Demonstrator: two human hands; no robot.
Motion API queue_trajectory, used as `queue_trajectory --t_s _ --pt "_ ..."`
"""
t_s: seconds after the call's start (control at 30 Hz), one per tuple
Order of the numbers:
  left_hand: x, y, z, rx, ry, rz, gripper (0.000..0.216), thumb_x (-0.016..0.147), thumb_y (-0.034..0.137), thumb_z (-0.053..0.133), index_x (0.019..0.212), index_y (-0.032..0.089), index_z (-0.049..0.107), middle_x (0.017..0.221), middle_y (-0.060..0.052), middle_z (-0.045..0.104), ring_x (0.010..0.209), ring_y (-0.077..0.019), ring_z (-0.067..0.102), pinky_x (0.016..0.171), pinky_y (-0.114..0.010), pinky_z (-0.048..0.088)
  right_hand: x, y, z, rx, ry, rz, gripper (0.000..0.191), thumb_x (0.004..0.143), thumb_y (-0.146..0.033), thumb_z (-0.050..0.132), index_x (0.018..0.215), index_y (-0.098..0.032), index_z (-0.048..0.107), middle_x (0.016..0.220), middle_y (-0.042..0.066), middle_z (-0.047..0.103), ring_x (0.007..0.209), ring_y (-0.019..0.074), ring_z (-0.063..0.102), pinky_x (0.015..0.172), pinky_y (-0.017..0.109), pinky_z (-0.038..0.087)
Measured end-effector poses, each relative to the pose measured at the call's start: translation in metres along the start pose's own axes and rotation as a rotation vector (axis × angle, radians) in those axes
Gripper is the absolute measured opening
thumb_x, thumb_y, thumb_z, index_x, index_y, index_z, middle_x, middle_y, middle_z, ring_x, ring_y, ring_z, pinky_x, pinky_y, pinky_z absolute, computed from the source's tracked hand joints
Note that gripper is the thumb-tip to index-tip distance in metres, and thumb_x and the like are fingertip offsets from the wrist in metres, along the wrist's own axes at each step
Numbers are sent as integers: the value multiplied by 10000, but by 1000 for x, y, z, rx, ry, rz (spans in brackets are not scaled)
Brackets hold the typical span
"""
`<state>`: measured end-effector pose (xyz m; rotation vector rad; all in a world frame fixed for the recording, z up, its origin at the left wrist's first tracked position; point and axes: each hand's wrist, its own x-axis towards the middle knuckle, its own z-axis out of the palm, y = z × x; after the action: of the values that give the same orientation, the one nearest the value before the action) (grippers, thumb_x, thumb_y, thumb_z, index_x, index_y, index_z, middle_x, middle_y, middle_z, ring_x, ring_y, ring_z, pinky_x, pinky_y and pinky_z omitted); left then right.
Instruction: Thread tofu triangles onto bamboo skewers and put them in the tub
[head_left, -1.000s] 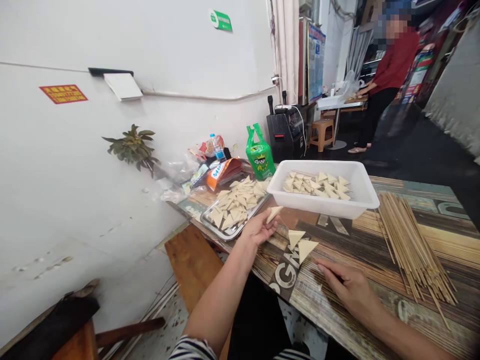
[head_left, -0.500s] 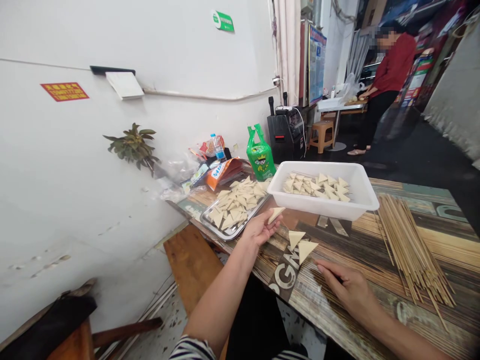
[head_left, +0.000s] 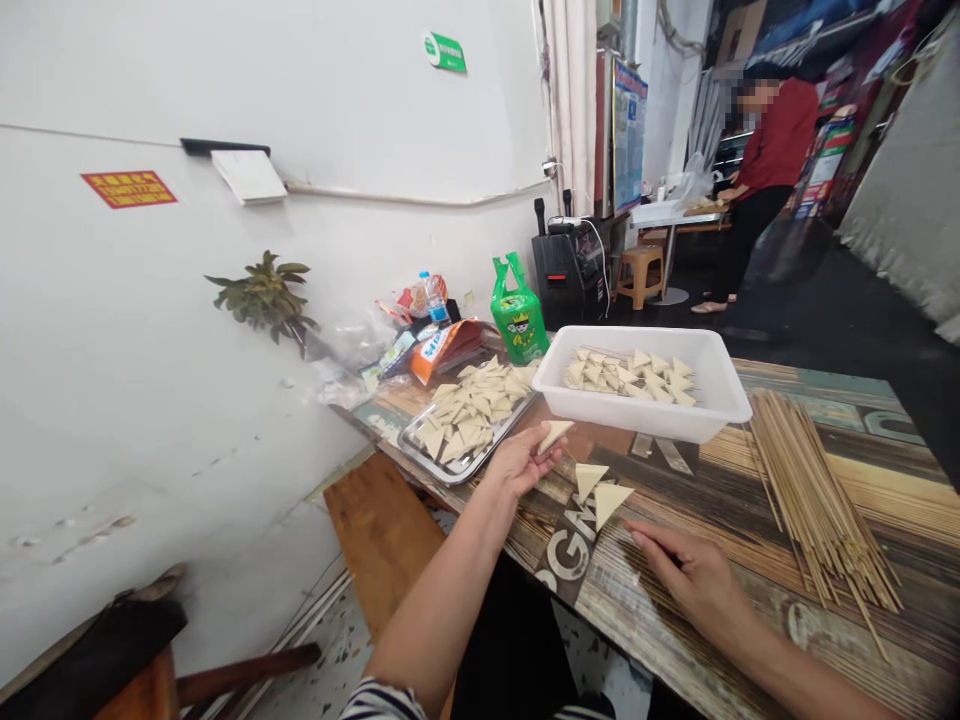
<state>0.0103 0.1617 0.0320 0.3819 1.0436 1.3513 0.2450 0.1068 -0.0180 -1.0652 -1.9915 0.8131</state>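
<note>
My left hand (head_left: 519, 464) is closed on a pale tofu triangle (head_left: 556, 433), pinched between thumb and fingers just right of the metal tray. Over the table's front part, my right hand (head_left: 694, 572) pinches the near end of a thin wooden skewer (head_left: 625, 521). Two tofu triangles, a far one (head_left: 590, 480) and a near one (head_left: 612, 502), sit in line along that skewer; most of its shaft is hidden. More tofu triangles (head_left: 480, 402) lie heaped on the metal tray (head_left: 454, 478). A white plastic tub (head_left: 637, 408) holds filled skewers.
A bundle of bare wooden skewers (head_left: 821, 490) lies on the right of the patterned table (head_left: 720, 480). Behind the tray stand a green bag (head_left: 519, 318), an orange packet (head_left: 442, 350) and a water bottle (head_left: 433, 300). A person in red (head_left: 780, 135) works at a far table.
The view has shifted slightly. My left hand has moved a little to the right with the tofu triangle; my right hand and its skewer look nearly unchanged.
</note>
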Motion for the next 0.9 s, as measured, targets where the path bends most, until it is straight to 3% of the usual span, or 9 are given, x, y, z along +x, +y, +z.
queue_trajectory --t_s 0.47,0.63,0.9 --pt "-7 -10 6 69 -112 48 211 686 180 672 861 83 607 897 -117 651 803 -175 633 659 -236 525 2 4 2 43 49 -3 252 804 -320 500 923 -219 698 918 25 698 827 196 661 772 311 536" --pt "-12 -10 12 31 -79 84 228 719 259 645 868 95 591 880 -118 657 769 -184 642 668 -290 532 3 7 3 61 64 15 249 798 -318 511 926 -215 698 929 30 693 851 198 656 795 319 529" --pt "-13 -11 13 18 -43 60 223 714 243 643 855 85 573 799 -123 665 701 -176 650 660 -277 525 3 7 2 50 59 -24 251 799 -318 510 933 -215 695 924 31 695 833 192 660 784 310 533"
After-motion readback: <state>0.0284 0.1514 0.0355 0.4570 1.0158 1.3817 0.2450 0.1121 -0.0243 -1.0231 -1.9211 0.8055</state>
